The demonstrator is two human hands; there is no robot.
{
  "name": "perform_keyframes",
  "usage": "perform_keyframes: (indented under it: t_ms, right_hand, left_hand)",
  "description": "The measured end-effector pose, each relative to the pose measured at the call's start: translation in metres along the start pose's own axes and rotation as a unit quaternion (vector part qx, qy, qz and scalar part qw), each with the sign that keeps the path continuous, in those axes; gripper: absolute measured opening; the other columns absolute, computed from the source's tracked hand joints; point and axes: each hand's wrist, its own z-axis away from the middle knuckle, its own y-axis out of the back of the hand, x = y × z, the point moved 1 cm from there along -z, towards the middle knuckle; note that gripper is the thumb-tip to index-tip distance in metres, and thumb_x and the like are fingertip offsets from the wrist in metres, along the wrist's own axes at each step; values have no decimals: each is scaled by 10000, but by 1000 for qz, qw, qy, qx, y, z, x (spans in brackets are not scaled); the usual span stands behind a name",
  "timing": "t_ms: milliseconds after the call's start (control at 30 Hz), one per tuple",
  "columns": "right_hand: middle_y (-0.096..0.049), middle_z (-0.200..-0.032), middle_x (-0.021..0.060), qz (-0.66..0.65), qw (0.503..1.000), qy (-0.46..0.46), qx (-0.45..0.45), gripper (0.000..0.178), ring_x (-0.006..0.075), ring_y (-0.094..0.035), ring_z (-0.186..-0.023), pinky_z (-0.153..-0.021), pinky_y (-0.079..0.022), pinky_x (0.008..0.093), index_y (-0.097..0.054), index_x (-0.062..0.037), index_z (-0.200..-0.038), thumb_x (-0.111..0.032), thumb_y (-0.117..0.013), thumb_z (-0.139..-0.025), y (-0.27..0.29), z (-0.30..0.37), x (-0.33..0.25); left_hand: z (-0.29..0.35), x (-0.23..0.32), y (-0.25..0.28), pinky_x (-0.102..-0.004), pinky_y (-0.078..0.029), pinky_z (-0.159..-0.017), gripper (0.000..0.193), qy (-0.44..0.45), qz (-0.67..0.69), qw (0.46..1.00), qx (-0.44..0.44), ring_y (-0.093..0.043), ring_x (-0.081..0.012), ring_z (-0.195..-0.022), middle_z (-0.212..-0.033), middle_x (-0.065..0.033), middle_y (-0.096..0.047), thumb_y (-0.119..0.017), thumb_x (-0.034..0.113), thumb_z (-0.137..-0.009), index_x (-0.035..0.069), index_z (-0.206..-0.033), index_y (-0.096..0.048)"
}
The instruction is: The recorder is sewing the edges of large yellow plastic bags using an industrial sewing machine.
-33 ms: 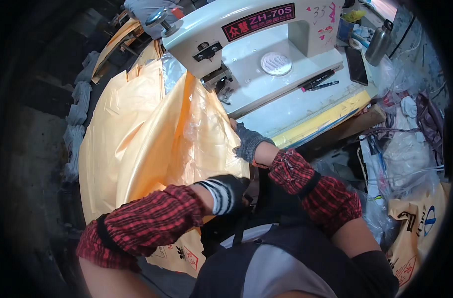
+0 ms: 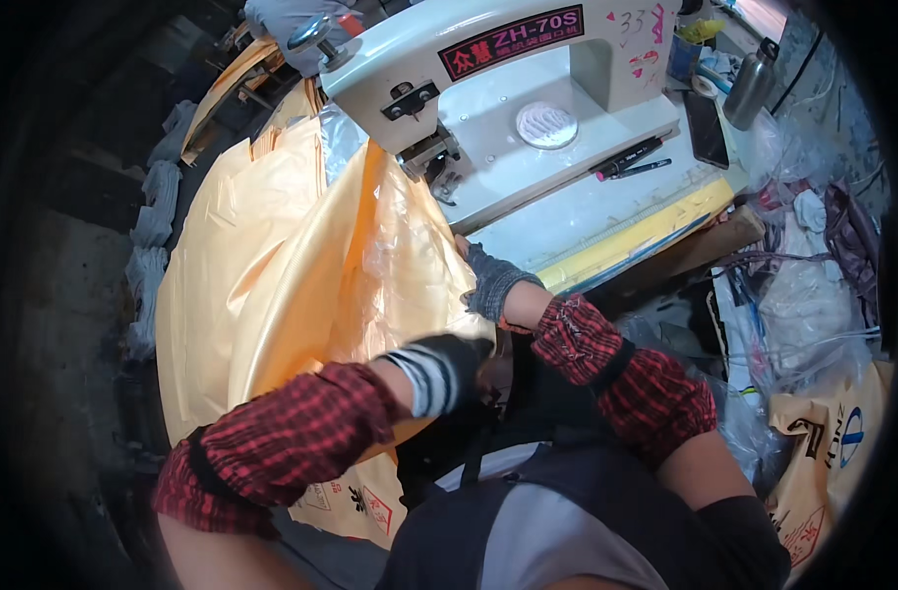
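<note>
A large shiny cream-gold sack [image 2: 301, 285] with a clear inner film spreads down from the white sewing machine [image 2: 606, 88]. Its top end reaches the presser foot [image 2: 444, 187]. My right hand [image 2: 495, 282], in a grey knit glove, pinches the sack's right edge just below the machine bed. Lower down, my left hand [image 2: 451, 369], in a black glove with a white-striped cuff, is at the same edge. It is blurred and its fingers are turned away, so its grip does not show. Red-and-black checked sleeves cover both forearms.
On the machine table lie pens [image 2: 631, 160], a dark phone [image 2: 705, 130] and a round white pad [image 2: 547, 126]. A metal bottle [image 2: 752, 86] stands at the right edge. Plastic bags [image 2: 803, 265] and a printed sack [image 2: 833, 442] fill the right side. Folded sacks [image 2: 228, 93] lie at far left.
My left hand has shifted slightly upward along the sack's edge and is now blurred. The right hand, sack and machine look the same.
</note>
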Motion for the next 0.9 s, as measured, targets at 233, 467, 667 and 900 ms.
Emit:
perform_keyframes:
  t_ms: [233, 467, 667, 900]
  right_hand:
    - [-461, -1253, 247, -26, 995, -89, -47, 886, 351, -498, -1104, -918, -402, 338, -115, -92, -1429, -54, -638, -715, 2, 11, -18]
    - [-390, -1308, 230, -39, 999, -4, 30, 706, 368, -432, -1167, -971, -365, 373, -207, -82, -1381, -50, -565, -774, -11, 24, -9]
    - [-525, -1148, 242, -110, 994, -19, -1, 693, 382, -525, -1051, -899, -416, 398, -234, -104, -1368, -71, -571, -764, 5, 33, -27]
    - [-486, -1228, 214, -75, 997, 5, -9, 770, 353, -474, -1134, -924, -401, 365, -285, -82, -1358, -284, -694, -738, 15, 22, -30]
  left_hand:
    - [26, 2, -7, -359, -494, -643, 196, -82, -31, 995, 47, -622, -325, -730, -780, -165, -630, -606, 168, -778, 62, -943, -598]
    - [43, 29, -40, -391, -483, -693, 524, -7, -52, 996, -68, -605, -357, -821, -812, -204, -613, -532, 530, -814, 14, -829, -626]
    - [63, 52, 6, -397, -433, -621, 159, -161, -213, 953, 141, -571, -275, -734, -817, -121, -585, -621, 219, -629, 74, -691, -646]
    - [45, 39, -36, -308, -466, -604, 110, -174, 299, 938, -33, -605, -256, -669, -726, -152, -593, -633, 64, -736, -24, -785, -590]
